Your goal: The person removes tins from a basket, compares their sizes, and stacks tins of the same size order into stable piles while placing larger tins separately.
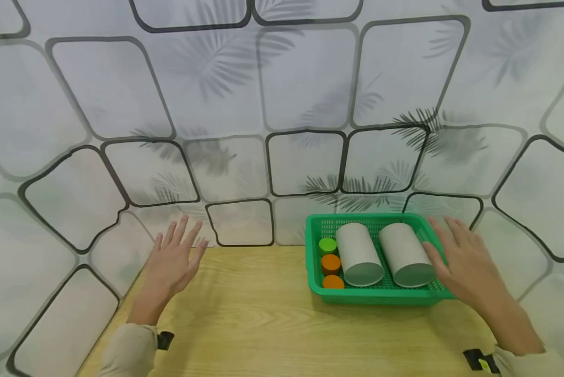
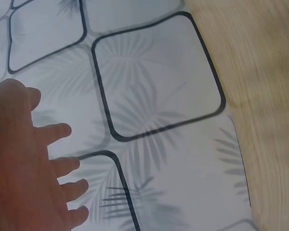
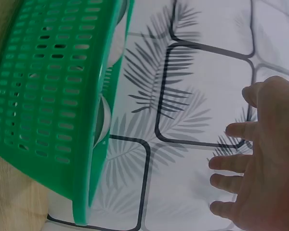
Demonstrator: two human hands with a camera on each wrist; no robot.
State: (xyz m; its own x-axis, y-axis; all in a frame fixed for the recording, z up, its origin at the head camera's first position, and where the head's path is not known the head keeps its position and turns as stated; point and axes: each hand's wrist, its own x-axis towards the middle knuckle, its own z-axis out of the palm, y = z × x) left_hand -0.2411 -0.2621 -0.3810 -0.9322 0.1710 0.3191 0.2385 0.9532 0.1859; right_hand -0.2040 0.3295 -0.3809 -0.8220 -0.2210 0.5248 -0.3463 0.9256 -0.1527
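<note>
My left hand [image 1: 172, 262] hovers over the left part of the table with its fingers spread and nothing in it. In the left wrist view the same hand [image 2: 24, 159] shows against the patterned wall. My right hand [image 1: 467, 262], fingers extended, overlaps the right end of a green plastic basket [image 1: 371, 299] in the head view. The right wrist view shows that hand [image 3: 260, 159] apart from the basket [image 3: 43, 96]. Inside the basket lie two white cylinders [image 1: 357, 251] side by side. Left of them sit a green round cap [image 1: 327, 245] and two orange caps [image 1: 330, 263].
The light wooden table [image 1: 263, 324] runs up to a wall covering [image 1: 305, 84] with dark rounded outlines and grey leaf prints. The covering also closes in the left and right sides. The basket stands near the back, right of centre.
</note>
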